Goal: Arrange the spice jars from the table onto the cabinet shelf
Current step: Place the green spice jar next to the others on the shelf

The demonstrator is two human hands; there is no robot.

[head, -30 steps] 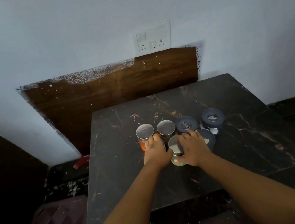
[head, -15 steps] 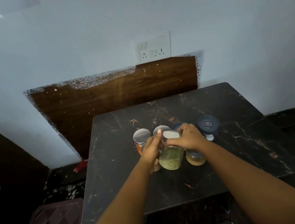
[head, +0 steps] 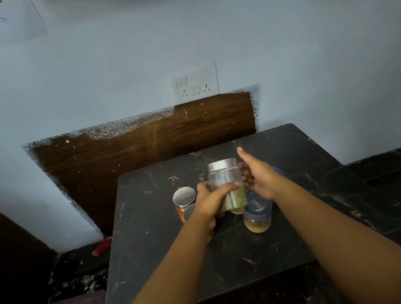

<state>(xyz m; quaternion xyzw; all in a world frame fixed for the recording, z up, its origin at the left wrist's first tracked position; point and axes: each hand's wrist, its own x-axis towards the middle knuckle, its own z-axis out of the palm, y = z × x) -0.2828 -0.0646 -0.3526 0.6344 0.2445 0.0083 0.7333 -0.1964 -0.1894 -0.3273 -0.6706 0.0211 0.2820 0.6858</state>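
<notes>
Both bare forearms reach forward from the bottom of the view and converge. The left hand (head: 211,199) is curled, its fingers wrapped round what it holds, knuckles toward the camera. The right hand (head: 257,175) is raised just beside it, fingers straight and spread, palm turned leftward.

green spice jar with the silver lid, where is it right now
In the head view, the green spice jar is lifted above the table, gripped by the left hand, with the right hand open beside it.
</notes>
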